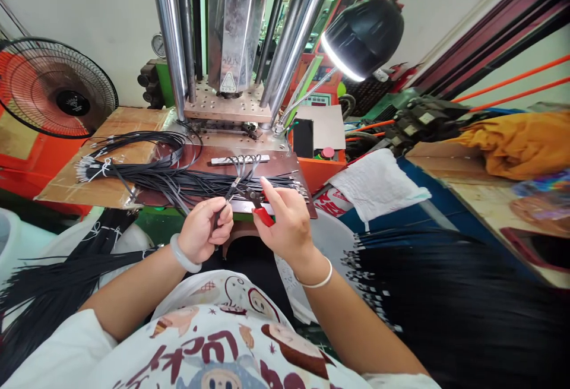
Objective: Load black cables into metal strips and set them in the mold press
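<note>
My left hand [205, 230] is closed on a black cable [221, 212], its connector end pointing up and to the right. In my right hand [287, 223] is a pair of cutting pliers [264, 215] with red grips, the fingers wrapped round them and the index finger stretched forward. The dark jaws of the pliers are close to the cable's end; whether they touch it I cannot tell. Just behind the hands lies a bundle of black cables [191, 180] across the brown board. Thin grey loops [243, 163] rise over a metal strip [218, 161] there.
A press with steel columns [178, 38] stands behind the board. At the left is a fan [71, 98]; a lit black lamp [365, 38] hangs at the upper right. More black cables [445, 282] lie at the right, near a white cloth [378, 187].
</note>
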### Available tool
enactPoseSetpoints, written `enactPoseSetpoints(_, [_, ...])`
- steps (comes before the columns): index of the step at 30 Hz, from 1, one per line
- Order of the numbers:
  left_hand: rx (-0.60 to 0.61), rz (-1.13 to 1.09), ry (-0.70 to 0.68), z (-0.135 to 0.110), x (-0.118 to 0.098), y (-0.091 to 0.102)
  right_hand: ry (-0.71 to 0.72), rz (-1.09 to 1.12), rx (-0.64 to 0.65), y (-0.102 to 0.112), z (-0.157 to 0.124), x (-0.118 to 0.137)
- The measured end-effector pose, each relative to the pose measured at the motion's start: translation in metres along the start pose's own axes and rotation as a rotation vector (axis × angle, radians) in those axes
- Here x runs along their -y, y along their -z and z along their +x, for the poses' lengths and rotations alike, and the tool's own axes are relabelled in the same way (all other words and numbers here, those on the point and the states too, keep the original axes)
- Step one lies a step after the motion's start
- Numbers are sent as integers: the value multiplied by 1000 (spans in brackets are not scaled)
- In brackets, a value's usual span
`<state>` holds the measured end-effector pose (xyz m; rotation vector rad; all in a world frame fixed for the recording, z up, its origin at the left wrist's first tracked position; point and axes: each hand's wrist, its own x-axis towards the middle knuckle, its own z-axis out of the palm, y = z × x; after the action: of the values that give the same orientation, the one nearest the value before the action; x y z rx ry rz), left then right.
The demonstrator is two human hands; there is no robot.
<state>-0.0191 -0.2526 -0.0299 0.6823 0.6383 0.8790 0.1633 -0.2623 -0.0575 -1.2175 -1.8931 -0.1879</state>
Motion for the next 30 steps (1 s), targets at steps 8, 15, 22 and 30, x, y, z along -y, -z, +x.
enactPoseSetpoints(8, [157, 817, -269, 3, -7, 16, -418, 464, -135, 19, -10, -14])
enactPoseSetpoints(15, [545, 1534, -268, -25, 16, 88, -768, 558, -402, 54, -42, -56])
enactPoseSetpoints(22, [545, 1651, -200, 19, 113, 105, -837, 743, -271, 50, -47, -42])
enactPoseSetpoints(30, [310, 1722, -83, 49, 104, 99, -912, 838, -314, 57, -61, -45])
